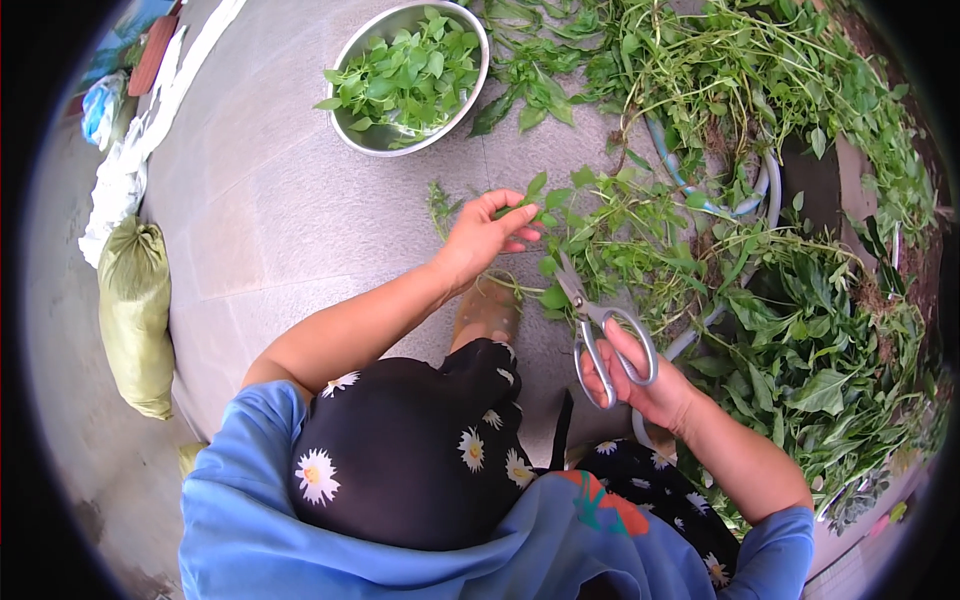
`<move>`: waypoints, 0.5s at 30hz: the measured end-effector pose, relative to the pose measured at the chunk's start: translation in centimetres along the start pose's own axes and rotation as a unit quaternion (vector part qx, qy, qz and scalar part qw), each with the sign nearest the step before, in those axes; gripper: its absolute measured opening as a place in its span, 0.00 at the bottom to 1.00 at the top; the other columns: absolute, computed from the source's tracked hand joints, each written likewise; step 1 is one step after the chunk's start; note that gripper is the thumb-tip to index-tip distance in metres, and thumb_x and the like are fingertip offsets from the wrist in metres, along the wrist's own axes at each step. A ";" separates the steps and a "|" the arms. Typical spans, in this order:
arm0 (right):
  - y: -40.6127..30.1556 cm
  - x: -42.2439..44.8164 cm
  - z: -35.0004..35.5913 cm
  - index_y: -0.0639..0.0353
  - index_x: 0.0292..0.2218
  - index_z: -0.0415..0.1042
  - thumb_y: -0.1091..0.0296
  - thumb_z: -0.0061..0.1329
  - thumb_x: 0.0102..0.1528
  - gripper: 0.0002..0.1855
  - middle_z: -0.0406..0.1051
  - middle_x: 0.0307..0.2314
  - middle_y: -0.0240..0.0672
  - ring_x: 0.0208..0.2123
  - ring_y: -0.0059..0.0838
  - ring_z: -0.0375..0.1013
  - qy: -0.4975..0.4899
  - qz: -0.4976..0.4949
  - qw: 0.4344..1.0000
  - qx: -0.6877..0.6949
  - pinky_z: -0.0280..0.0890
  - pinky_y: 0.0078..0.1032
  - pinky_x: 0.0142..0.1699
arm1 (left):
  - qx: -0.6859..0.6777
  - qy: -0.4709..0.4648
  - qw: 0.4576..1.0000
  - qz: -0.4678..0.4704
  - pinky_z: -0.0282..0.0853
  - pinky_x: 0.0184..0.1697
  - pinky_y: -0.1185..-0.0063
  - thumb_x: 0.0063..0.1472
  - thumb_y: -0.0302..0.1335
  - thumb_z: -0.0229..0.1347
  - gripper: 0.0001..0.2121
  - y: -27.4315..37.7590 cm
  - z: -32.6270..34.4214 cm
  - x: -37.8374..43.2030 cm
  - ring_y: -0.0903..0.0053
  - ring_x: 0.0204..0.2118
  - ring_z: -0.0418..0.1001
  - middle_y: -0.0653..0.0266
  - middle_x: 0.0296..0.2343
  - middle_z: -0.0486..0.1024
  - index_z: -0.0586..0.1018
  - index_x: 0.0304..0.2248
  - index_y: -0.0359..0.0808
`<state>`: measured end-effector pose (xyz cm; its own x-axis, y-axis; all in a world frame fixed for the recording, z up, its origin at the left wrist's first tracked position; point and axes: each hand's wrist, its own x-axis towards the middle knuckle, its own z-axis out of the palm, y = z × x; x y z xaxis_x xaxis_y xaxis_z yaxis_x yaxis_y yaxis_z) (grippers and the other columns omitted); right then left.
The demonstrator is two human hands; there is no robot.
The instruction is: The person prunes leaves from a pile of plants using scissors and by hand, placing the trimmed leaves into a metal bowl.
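Observation:
My left hand (491, 232) pinches a leafy green sprig (541, 196) between thumb and fingers. Metal scissors (589, 307) are in my right hand (637, 371), with fingers through the handle loops. Their blades point up and away from me, and look closed or nearly so. The tips lie beside a spread of green stems and leaves (622, 232) on the paved floor, just right of my left hand. Beyond my left hand stands an oval-looking steel bowl (351, 133) holding picked leafy tips (412, 75).
A large heap of uprooted stems (697, 67) lies at the upper right. Darker leafy plants (802, 367) are piled at my right. A hose (772, 187) curves among them. To the left lie a tied yellow-green sack (135, 322) and white plastic sheeting (120, 180).

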<state>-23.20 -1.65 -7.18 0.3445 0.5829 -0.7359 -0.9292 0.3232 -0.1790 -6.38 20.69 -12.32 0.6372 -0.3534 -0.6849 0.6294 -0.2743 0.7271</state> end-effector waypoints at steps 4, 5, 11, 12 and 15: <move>0.6 -0.3 -0.1 0.58 0.31 0.70 0.29 0.32 0.59 0.36 0.66 0.19 0.30 0.22 0.23 0.66 0.000 0.005 1.000 -0.019 0.60 0.19 0.32 | -0.095 0.029 0.990 -0.098 0.72 0.36 0.83 0.64 0.35 0.54 0.07 -0.1 -0.6 0.3 0.81 0.35 0.78 0.66 0.37 0.78 0.75 0.37 0.42; 0.6 -0.4 -0.1 0.58 0.31 0.70 0.29 0.32 0.59 0.36 0.66 0.19 0.30 0.22 0.23 0.66 0.003 0.003 1.000 -0.024 0.61 0.19 0.32 | -0.119 0.035 0.986 -0.115 0.72 0.35 0.83 0.64 0.35 0.54 0.07 -0.1 -0.7 0.3 0.80 0.36 0.78 0.66 0.38 0.78 0.75 0.37 0.42; 1.0 -0.4 -0.6 0.56 0.30 0.70 0.29 0.39 0.57 0.34 0.67 0.20 0.29 0.22 0.20 0.67 0.052 0.017 0.998 -0.002 0.63 0.18 0.31 | -0.020 0.102 0.987 -0.122 0.70 0.33 0.83 0.63 0.31 0.55 0.05 -1.7 -2.2 1.0 0.82 0.35 0.77 0.70 0.34 0.77 0.74 0.36 0.42; 1.0 -0.4 -0.8 0.56 0.29 0.70 0.28 0.40 0.56 0.34 0.67 0.21 0.29 0.22 0.20 0.67 0.056 0.019 0.998 -0.002 0.63 0.17 0.31 | -0.019 0.100 0.987 -0.123 0.70 0.33 0.83 0.63 0.31 0.55 0.05 -1.9 -2.6 1.1 0.82 0.35 0.77 0.70 0.34 0.77 0.74 0.36 0.42; 1.5 -0.3 -1.0 0.56 0.29 0.70 0.26 0.41 0.54 0.35 0.67 0.21 0.29 0.22 0.19 0.67 0.084 0.030 0.996 -0.009 0.63 0.17 0.31 | 0.046 0.095 0.990 -0.090 0.69 0.32 0.83 0.61 0.28 0.56 0.04 -2.3 -3.7 1.3 0.84 0.33 0.76 0.73 0.30 0.76 0.74 0.36 0.42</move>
<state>-24.88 -2.11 -7.87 0.2619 0.4667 -0.8447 -0.9504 0.2770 -0.1417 -5.33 24.20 -15.05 0.5960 -0.1184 -0.7942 0.7033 -0.4002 0.5875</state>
